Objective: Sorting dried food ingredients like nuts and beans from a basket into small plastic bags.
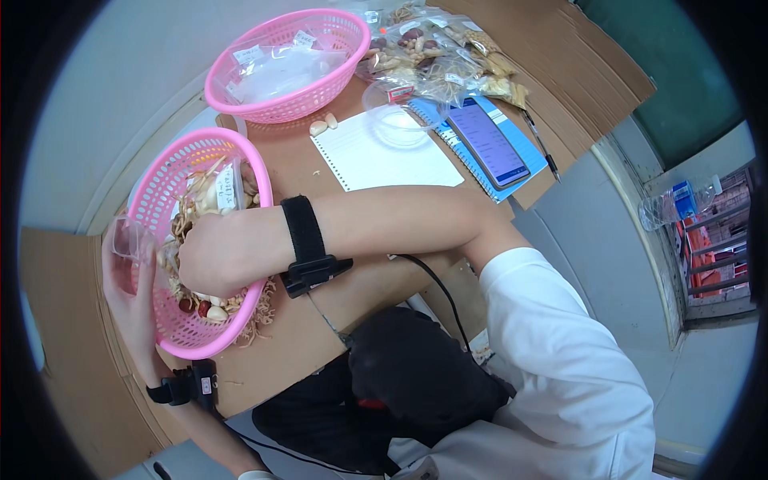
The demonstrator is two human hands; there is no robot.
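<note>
A pink perforated plastic basket [262, 171] stands at the left of the cardboard-covered table. In it lie dried roots, red dates [204, 308], pale clove-like pieces [217, 314] and a labelled clear bag [226, 191]. My left hand [128, 294] is at the basket's left side, its fingers around a piece of clear plastic [129, 239], probably a bag. Over the basket's middle, my right hand [216, 255] reaches down into the dried goods beside the left fingers. Its fingertips are hidden, so any grip cannot be seen.
Behind is another pink basket [294, 109] of labelled clear bags. Filled bags [420, 51] are heaped beside it. A paper sheet [372, 159], round clear plastic container [399, 117], phone [489, 144] on a blue notebook [531, 162] and pen [543, 144] lie beyond my right forearm.
</note>
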